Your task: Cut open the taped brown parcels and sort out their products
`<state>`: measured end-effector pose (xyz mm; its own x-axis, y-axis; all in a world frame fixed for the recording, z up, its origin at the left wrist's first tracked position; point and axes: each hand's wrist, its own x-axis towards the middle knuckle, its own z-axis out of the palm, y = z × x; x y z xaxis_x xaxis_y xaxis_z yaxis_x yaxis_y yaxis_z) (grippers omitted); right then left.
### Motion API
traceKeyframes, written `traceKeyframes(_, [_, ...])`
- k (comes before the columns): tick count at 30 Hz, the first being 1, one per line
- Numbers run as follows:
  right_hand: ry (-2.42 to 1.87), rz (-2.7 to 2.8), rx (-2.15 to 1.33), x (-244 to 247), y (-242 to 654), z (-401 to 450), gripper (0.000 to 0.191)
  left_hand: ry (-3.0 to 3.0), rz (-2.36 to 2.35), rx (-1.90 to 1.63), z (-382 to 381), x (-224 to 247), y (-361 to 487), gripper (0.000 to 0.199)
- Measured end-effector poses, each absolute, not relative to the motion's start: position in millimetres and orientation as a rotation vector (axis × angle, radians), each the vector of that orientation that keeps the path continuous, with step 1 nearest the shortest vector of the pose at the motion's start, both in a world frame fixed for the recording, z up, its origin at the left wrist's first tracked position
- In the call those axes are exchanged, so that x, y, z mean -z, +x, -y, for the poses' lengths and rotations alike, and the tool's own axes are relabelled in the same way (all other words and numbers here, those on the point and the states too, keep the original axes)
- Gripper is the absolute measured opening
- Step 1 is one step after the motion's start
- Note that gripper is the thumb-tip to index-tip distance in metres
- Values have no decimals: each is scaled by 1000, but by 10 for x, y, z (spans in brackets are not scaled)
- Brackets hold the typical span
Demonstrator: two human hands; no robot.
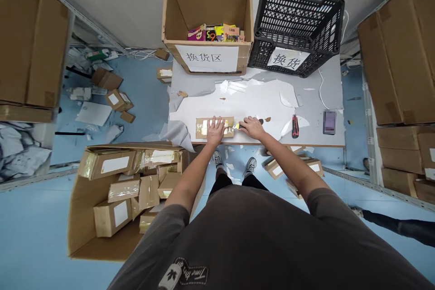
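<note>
A small taped cardboard box with a label lies on the white-topped table near its front edge. My left hand rests flat on top of it, fingers spread, pressing on the label area. Just right of the box, my right hand is closed around a utility knife with a black and yellow handle. The knife's front end points at the box's right end; whether its blade touches the tape I cannot tell. Farther right lies a red and black box cutter.
Behind stand an open carton of colourful packs and a black plastic crate. A phone lies at the table's right. A large carton of parcels is at my left. Paper scraps litter the table. Another person's leg shows at right.
</note>
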<state>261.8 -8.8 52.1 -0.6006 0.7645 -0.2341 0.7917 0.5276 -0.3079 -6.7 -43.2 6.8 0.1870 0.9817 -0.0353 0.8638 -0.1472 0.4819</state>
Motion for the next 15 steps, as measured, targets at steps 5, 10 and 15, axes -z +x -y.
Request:
traceKeyframes(5, [1325, -2691, 617, -554, 2676, -5, 46, 2053, -1738, -375, 423, -100, -58, 44])
traceKeyframes(10, [1312, -2667, 640, -581, 2696, -50, 46, 2020, -1746, -369, 421, -130, -42, 45])
traceKeyframes(15, [1348, -2643, 693, -581, 2671, -32, 48, 1994, -1739, -367, 417, -162, -31, 45])
